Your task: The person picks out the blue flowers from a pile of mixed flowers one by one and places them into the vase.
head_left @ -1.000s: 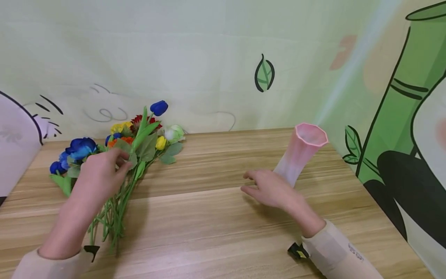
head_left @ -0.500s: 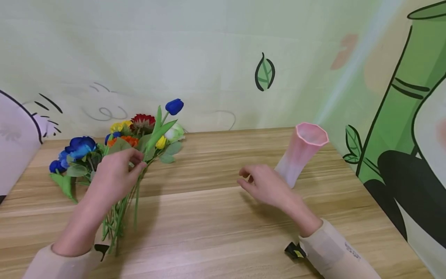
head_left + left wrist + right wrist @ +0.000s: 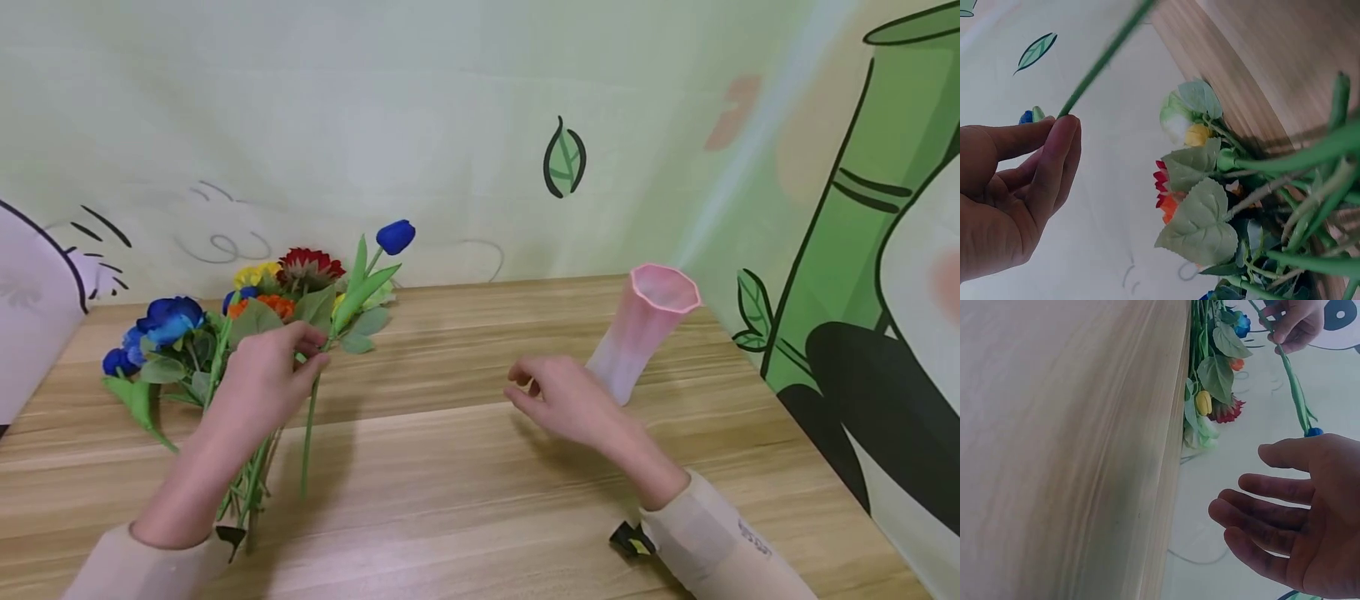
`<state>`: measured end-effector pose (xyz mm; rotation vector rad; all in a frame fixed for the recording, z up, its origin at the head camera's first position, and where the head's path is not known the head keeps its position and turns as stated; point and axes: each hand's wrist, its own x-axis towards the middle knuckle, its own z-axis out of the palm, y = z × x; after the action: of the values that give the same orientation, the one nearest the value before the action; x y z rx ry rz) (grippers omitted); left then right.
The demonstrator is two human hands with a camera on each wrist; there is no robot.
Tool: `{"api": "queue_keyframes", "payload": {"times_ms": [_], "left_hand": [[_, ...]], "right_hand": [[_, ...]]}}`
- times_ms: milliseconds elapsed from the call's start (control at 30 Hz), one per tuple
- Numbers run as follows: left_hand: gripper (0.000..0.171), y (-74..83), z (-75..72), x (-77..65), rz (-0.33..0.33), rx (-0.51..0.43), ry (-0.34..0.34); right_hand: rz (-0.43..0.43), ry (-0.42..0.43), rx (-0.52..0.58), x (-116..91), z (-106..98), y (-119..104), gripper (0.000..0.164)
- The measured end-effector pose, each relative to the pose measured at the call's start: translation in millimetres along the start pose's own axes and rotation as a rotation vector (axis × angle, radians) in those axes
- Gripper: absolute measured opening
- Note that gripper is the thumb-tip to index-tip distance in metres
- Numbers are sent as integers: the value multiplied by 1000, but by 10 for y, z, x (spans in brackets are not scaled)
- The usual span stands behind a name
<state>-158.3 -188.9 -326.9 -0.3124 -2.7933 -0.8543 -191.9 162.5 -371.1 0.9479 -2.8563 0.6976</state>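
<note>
Tulip (image 3: 360,296) with blue bloom, pinched by the stem between thumb and fingertips of the left hand (image 3: 270,364), raised clear of the wooden table (image 3: 435,500). Close by, on the left side of the table, a loose heap of flowers (image 3: 255,318) in red, yellow, orange, blue and pale green. Right hand (image 3: 562,398) grasping nothing, fingers relaxed and slightly bent, near the base of the pink-and-white vase (image 3: 645,317), well apart from the tulip.

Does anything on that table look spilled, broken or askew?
Nothing stands out: I see no spill, the loosely heaped flowers look intact, the left hand pinches a blue tulip, and the pink vase probably only appears tilted from camera angle.
</note>
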Motion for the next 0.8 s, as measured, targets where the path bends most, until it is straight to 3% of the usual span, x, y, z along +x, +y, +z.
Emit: {"api": "queue_keyframes", "payload": {"times_ms": [233,400,800], "left_hand": [[14,53,96,-9,24,-29,26],[12,112,150,6,20,-71,5],[11,228,265,60,27,-136,-20]], "right_hand": [[-20,-33,83,7,-1,-52,13],[-27,-62,172,16,1,-103,14],[-72,-82,201,89,24,-220,11]]}}
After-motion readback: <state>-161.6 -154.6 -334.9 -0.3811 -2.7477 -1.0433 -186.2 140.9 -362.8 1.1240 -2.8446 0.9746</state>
